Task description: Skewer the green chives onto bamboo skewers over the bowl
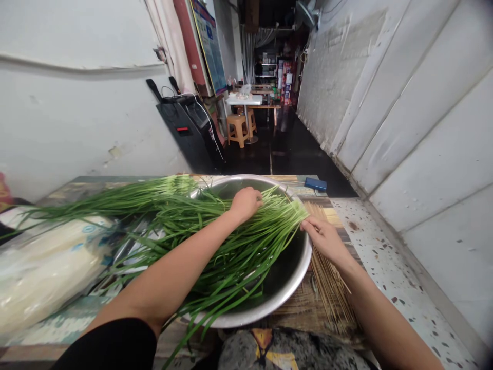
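A thick bunch of long green chives (200, 231) lies across a big metal bowl (296, 277), with its leafy tips spreading left over the table. My left hand (245, 202) rests curled on top of the bunch near the cut ends, its fingers closed on the stalks. My right hand (322, 235) sits at the bowl's right rim, fingertips pressed against the pale cut ends of the chives.
Several thin bamboo skewers (331, 282) lie on the wooden table right of the bowl. A clear plastic-wrapped package (46, 267) is at the left. A blue object (315, 183) sits at the table's far edge. Beyond are a black machine (192, 131), orange stools (239, 128) and a white wall at right.
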The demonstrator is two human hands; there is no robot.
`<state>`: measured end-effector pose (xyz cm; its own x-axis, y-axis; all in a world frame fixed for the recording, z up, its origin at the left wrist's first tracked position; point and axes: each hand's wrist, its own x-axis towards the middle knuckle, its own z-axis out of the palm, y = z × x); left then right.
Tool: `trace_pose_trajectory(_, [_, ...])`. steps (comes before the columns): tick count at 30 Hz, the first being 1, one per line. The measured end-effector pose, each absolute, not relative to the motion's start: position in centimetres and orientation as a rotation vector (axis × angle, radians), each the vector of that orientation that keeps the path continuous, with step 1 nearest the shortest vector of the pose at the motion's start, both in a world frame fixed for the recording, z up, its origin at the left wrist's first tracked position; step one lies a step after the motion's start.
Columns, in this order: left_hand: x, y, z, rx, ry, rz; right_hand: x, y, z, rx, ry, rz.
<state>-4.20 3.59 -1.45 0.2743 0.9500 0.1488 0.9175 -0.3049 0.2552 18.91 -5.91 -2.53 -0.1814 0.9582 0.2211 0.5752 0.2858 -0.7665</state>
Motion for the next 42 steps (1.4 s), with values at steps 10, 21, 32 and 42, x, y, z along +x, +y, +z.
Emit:
trace_pose_trajectory(10, [-2.7, 2.9, -0.6, 1.831, 1.496, 0.833, 19.2, -6.1, -2.6, -1.412, -1.894, 0.753])
trace_pose_trajectory(21, [-0.9, 2.0, -1.7, 1.507, 1.321, 0.964, 19.0, -6.1, -2.4, -1.378, -1.871, 0.839])
trace_pose_trajectory(32, [-0.2, 1.7, -1.0, 1.569, 1.329, 0.957, 19.1, -6.0, -2.6, -1.394, -1.883, 0.842])
trace_pose_trajectory(42, [-0.1, 2.0, -1.5, 1.748, 1.337, 1.015, 19.2, -5.9, -2.5, -1.390, -1.886, 0.835])
